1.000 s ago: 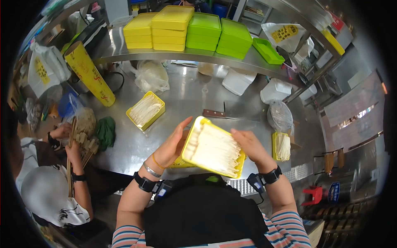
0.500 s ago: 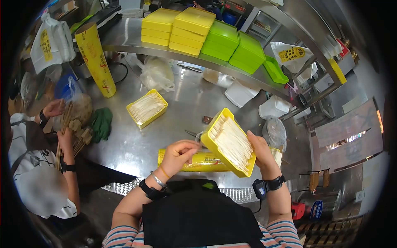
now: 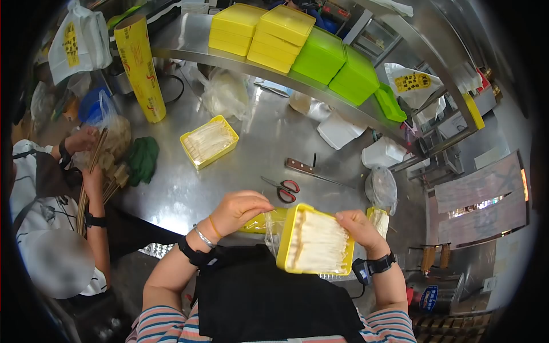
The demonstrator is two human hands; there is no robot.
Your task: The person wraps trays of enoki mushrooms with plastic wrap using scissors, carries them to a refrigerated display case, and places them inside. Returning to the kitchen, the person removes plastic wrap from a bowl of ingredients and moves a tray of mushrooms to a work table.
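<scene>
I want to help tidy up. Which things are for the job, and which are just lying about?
Seem part of the job:
yellow tray of white strands, in the right hand
clear film, pinched by the left hand
yellow roll, partly hidden

Seem just lying about:
knife
scissors
green cloth

Fisheye is bowing the long grey steel shelf (image 3: 189, 40) and dropping the corners to black. Glare is pooling on the broad, shiny stainless-steel table (image 3: 166, 197), left of centre; dark grey floor (image 3: 128, 286) is sitting dimmer. Smooth blur is masking the co-worker's head (image 3: 60, 263).
</scene>
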